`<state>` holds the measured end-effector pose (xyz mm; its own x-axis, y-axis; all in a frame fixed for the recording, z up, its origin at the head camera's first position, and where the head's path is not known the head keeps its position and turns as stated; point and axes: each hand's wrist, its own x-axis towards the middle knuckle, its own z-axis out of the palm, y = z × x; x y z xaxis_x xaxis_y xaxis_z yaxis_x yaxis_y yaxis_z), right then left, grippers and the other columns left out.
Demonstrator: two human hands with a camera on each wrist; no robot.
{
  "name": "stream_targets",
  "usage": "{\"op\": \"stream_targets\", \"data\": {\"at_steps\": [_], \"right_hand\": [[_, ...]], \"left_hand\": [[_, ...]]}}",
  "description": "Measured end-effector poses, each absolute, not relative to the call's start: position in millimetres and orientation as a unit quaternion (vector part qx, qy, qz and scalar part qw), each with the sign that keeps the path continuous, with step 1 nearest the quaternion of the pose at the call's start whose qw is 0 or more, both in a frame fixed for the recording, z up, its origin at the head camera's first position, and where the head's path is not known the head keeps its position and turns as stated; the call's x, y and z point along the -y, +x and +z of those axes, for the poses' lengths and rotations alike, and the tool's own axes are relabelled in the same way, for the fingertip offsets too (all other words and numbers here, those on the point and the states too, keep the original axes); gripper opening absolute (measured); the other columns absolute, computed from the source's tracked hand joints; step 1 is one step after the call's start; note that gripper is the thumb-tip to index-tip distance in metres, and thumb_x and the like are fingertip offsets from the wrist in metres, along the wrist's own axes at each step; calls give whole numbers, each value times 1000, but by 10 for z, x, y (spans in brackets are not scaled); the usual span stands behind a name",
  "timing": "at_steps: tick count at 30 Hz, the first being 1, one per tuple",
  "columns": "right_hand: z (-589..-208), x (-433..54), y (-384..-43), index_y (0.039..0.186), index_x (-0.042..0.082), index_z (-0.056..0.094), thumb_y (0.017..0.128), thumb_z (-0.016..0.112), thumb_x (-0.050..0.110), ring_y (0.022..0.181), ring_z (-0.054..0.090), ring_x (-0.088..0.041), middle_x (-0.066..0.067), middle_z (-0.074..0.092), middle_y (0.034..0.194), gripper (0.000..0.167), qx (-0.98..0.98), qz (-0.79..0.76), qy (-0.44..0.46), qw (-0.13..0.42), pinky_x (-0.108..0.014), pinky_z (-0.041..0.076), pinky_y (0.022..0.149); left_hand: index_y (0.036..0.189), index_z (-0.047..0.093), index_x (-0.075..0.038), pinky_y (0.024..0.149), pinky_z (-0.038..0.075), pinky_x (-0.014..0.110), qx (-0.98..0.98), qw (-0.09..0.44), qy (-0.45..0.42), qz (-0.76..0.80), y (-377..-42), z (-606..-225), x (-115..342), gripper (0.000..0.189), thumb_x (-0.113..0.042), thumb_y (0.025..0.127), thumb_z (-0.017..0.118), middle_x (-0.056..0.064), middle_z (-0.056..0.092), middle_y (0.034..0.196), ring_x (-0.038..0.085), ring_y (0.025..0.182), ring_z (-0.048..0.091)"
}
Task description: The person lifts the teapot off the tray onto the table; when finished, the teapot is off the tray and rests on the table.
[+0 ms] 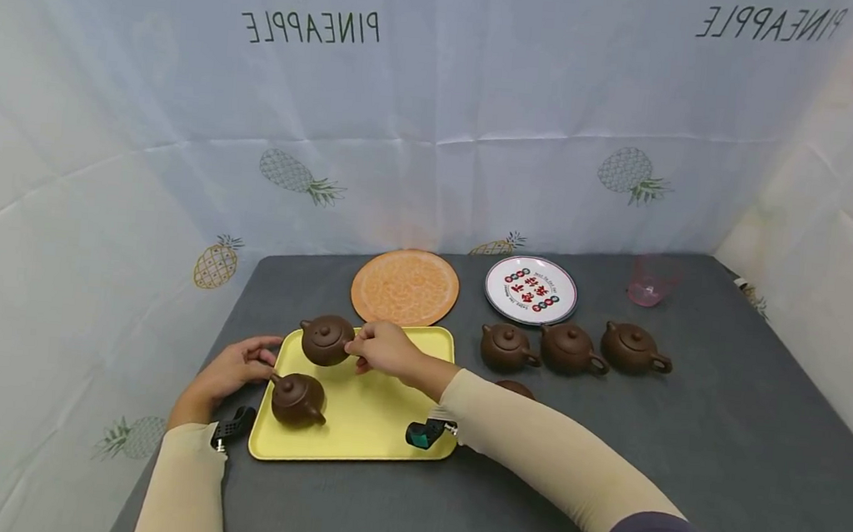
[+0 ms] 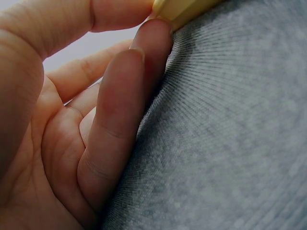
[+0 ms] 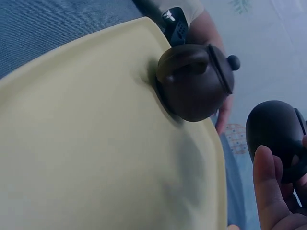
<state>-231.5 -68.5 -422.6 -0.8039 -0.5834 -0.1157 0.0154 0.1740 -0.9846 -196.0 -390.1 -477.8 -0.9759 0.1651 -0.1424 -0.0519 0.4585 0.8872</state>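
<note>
Soft, even light fills the head view, where the white cloth (image 1: pixel 487 70) looks faintly bluish. Both wrist views are dimmer and cool-toned; the left's grey surface (image 2: pixel 230 120) appears soft-focused, and blurred shadows cross the tray (image 3: pixel 86 129) in the right.

Pineapple-print cloth (image 1: pixel 441 75) — grey table (image 1: pixel 717 389)

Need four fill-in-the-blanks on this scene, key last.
The right hand holds a teapot by its ____.
The tray is coloured ____.
In the head view, the left hand touches the tray's ____ edge.
There, the white plate lies to the ____ of the orange disc.

Missing words: handle; yellow; left; right.
</note>
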Motion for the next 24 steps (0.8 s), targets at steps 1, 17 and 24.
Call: {"op": "stream_targets", "data": {"at_steps": [1, 17, 24], "right_hand": [[-4192, 640, -2309, 83, 0, 59, 95, 63, 14, 73, 65, -23, -22, 59, 94, 19, -727, -610, -201, 245, -35, 55, 72], [-4016, -144, -2276, 84, 0, 57, 97, 59, 13, 84, 65, -36, -19, 56, 94, 18, -749, -579, -242, 213, -36, 55, 72], [-4023, -546, -2246, 85, 1, 58, 95, 62, 15, 76, 66, -29, -20, 59, 86, 18, -763, -572, -219, 206, -40, 55, 72]], "left_hand": [[142, 40, 5, 67, 48, 28, -848, 106, 31, 518, -1962, -4782, 3903, 64, -2, 85, 67, 18, 63, 100, 16, 77, 60], [141, 42, 6, 70, 49, 28, -842, 106, 51, 527, -1989, -4821, 3939, 62, -4, 86, 69, 17, 63, 99, 17, 80, 61], [142, 40, 6, 68, 49, 27, -839, 110, 46, 532, -1977, -4817, 3933, 63, -2, 87, 68, 21, 62, 101, 16, 79, 61]]}}
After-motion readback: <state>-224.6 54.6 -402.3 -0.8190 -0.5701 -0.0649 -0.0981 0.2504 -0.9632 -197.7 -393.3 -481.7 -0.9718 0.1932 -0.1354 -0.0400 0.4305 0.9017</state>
